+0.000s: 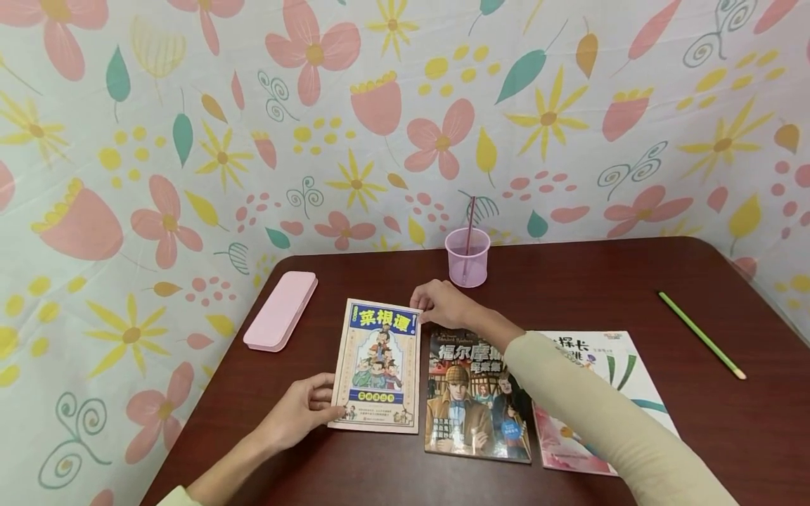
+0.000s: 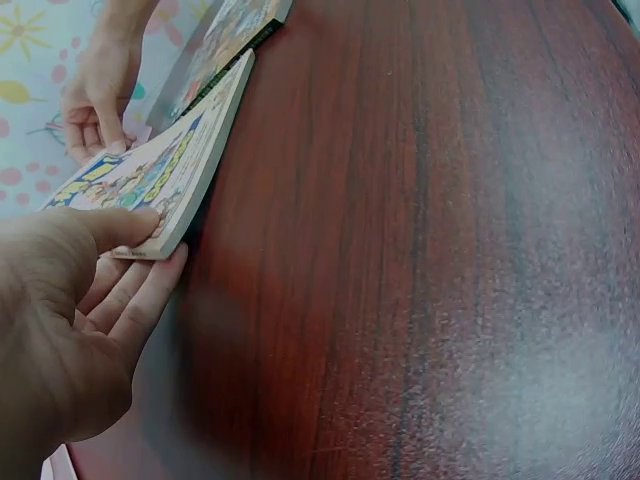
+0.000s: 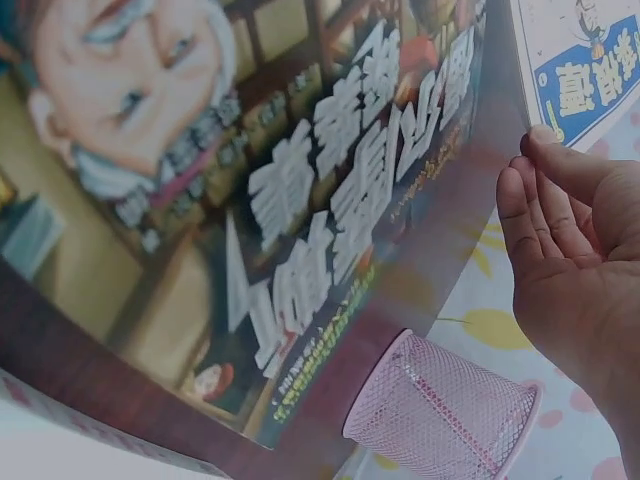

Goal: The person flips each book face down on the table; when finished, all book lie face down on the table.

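A comic-style book with a blue title band [image 1: 380, 362] is held between both hands, left of two other books. My left hand [image 1: 299, 413] grips its lower left corner; in the left wrist view the thumb [image 2: 128, 228] lies on the cover and the fingers are beneath. That near edge is tipped up off the table. My right hand [image 1: 443, 303] pinches the upper right corner, the thumb [image 3: 560, 155] showing at the cover's corner in the right wrist view. Beside it lies a dark detective book [image 1: 471, 414], partly covered by the right forearm.
A white picture book [image 1: 639, 400] lies at right under the right sleeve. A pink pencil case [image 1: 281, 309] sits at the left edge. Farther back stands a pink mesh cup [image 1: 467, 263] holding a pencil. A green pencil [image 1: 702, 336] lies far right on the brown table [image 1: 569, 281].
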Demonstrator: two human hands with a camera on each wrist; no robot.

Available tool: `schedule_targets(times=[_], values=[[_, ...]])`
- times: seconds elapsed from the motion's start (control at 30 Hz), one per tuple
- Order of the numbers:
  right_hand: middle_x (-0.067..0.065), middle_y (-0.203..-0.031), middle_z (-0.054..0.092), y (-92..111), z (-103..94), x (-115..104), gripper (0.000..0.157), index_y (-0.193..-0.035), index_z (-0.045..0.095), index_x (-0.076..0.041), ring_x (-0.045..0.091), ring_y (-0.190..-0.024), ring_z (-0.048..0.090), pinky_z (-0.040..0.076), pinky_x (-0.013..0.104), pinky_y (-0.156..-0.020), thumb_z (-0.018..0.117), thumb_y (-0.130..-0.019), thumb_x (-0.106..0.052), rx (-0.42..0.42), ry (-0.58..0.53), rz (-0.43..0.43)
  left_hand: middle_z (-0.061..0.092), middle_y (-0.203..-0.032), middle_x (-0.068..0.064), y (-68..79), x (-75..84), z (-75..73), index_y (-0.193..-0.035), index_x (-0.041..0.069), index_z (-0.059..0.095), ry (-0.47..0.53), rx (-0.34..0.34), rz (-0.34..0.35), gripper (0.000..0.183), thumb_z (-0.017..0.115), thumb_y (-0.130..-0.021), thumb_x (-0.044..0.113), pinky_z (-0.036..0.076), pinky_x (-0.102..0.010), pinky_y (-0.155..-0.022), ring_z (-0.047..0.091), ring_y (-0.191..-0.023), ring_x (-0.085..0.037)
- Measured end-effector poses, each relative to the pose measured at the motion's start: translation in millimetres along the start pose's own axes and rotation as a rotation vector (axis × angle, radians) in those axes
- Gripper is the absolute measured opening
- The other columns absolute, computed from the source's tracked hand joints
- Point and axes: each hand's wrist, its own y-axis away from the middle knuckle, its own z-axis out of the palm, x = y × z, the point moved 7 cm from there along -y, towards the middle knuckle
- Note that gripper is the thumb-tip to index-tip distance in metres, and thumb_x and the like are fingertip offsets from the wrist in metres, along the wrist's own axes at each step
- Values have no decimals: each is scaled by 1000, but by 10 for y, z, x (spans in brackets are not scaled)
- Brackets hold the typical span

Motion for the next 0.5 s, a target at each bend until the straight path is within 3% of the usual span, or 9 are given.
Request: schedule_targets(times=[0.17,0.3,0.5], values=[[10,-93,74,-22,-76,-21,11,-103,75,-1,30,-84,73,61,34,-74,76,-94,6,13,-102,2,74,-121,-23,1,22,-87,-146,-6,55,-1,41,10,48,70,-101,-1,65,-39,-71,76,-96,-25],[15,-91,73,-55,-139,-4,11,-103,74,3,36,-79,73,63,40,-71,69,-97,11,28,-203,22,74,-122,-25,1,84,-191,-147,-5,54,-19,107,32,46,67,-103,0,65,-43,-65,76,-93,-23],[26,-92,72,-83,-229,-31,11,-101,71,6,33,-78,71,61,56,-79,66,-97,14,58,-303,12,73,-118,-28,9,197,-358,-148,-6,55,18,209,102,43,62,-106,-1,65,-41,-78,76,-95,-23]])
